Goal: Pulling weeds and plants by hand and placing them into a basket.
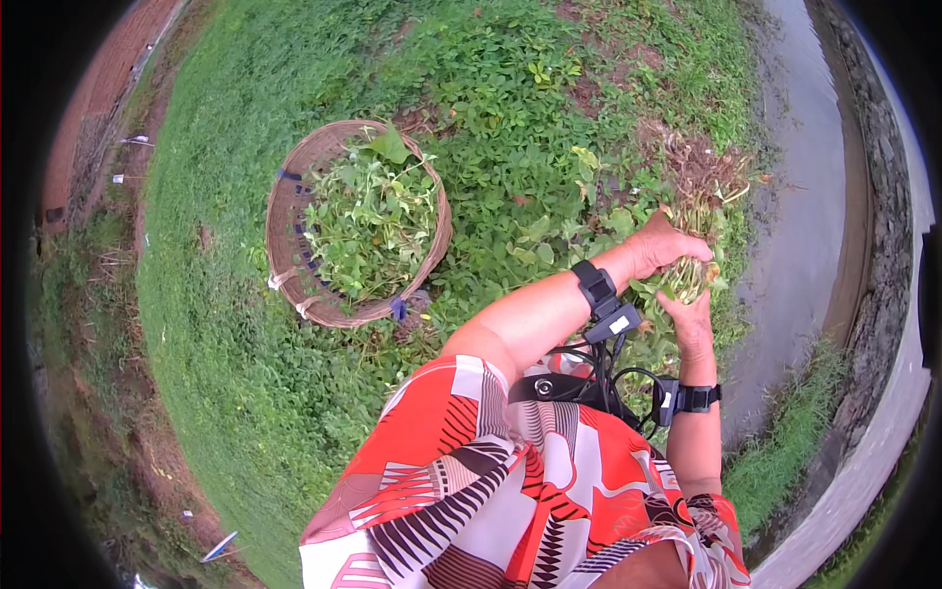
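My left hand point(666, 244) is wrapped around the upper stems of a bunch of uprooted leafy plants point(695, 215). Below it, my right hand point(692, 320) grips the lower end of the same bunch. Brown, tangled roots or dry stalks point(706, 173) spread from the bunch's far end. To the left, a round woven basket point(283, 243) with blue strips and white ties on its rim stands among the plants. Picked green leafy stems point(375, 228) lie inside it. Fingers are partly hidden by the stems and leaves.
Low green crop plants point(508, 132) cover the ground around the basket. A grey water channel point(791, 221) runs along the right, with a pale paved strip point(876, 471) beyond. Black cables point(607, 361) hang between the wrist-worn devices.
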Motion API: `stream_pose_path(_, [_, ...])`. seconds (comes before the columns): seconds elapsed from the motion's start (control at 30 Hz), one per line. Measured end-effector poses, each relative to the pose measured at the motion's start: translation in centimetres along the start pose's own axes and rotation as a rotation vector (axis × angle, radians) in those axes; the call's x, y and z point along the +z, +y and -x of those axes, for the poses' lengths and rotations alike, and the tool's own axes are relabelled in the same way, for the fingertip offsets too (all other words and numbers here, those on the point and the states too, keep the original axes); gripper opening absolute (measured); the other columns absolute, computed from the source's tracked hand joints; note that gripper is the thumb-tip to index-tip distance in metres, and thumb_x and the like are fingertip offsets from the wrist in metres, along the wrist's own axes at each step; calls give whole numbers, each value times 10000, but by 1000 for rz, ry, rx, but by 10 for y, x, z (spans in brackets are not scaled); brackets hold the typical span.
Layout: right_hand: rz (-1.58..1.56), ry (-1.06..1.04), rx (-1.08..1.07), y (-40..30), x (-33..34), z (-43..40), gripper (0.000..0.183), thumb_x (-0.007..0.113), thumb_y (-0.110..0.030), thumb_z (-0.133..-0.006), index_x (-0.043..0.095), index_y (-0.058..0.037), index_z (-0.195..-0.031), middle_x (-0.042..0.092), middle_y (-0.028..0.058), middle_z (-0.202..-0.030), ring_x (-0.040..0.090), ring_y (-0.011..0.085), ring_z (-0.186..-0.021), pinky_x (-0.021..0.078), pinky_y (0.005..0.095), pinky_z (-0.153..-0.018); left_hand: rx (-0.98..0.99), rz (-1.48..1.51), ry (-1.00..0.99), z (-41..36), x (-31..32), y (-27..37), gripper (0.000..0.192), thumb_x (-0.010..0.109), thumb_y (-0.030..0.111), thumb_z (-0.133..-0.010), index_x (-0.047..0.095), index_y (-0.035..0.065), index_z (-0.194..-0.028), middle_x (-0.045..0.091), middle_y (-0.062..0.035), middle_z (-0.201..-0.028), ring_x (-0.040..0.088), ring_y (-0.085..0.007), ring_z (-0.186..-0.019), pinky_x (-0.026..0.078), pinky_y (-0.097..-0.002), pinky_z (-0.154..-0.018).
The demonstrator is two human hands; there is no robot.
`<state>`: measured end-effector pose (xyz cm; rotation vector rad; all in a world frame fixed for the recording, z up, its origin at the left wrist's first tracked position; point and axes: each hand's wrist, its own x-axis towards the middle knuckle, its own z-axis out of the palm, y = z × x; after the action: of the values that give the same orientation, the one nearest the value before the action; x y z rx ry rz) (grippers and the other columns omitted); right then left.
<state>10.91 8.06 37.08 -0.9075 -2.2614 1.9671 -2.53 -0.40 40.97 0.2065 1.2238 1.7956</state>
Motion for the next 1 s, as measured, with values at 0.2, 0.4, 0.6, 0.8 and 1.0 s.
stream_pose_path(0.2, [-77, -104, -104, -30, 7, 13, 430, 627, -134, -658, 505, 9, -1045, 570, 59, -958, 540, 153, -838, 433, 292, -766, 167, 31, -31, 33, 5, 6, 414, 728, 68, -613, 564, 31, -992, 597, -45, -908, 550, -138, -819, 459, -294, -763])
stream_pose_path(0.4, [-109, -204, -244, -28, 22, 34, 419, 617, -86, -661, 514, 7, -1057, 568, 57, -977, 540, 159, -869, 427, 288, -780, 288, 66, 15, 80, 3, 4, 573, 786, 93, -554, 528, 26, -1061, 594, -53, -940, 549, -143, -838, 457, -295, -794])
stream_pose_path(0.6, [-135, -402, -89, -23, 36, 54, 417, 636, -95, -693, 517, -9, -1083, 568, 50, -1004, 530, 127, -904, 425, 283, -805, 345, -132, 284, 105, -15, -24, 566, 744, 136, -567, 522, 11, -1072, 584, -86, -997, 543, -178, -915, 423, -299, -868])
stream_pose_path(0.8, [-127, -373, -16, -17, 17, 51, 561, 660, -278, -771, 430, -10, -1208, 563, 111, -1083, 541, 193, -977, 429, 314, -828, 238, -289, 387, 161, -78, 10, 529, 748, 191, -604, 544, 16, -1061, 607, -73, -989, 564, -163, -911, 433, -290, -872])
stream_pose_path(1.0, [-185, 103, 307, 83, -70, 27, 231, 535, -207, -865, 528, -45, -1030, 592, 48, -853, 556, 101, -685, 445, 230, -602, 304, -312, 757, 232, -190, 42, 398, 690, 86, -688, 551, 25, -1055, 596, -39, -971, 558, -146, -865, 446, -279, -789])
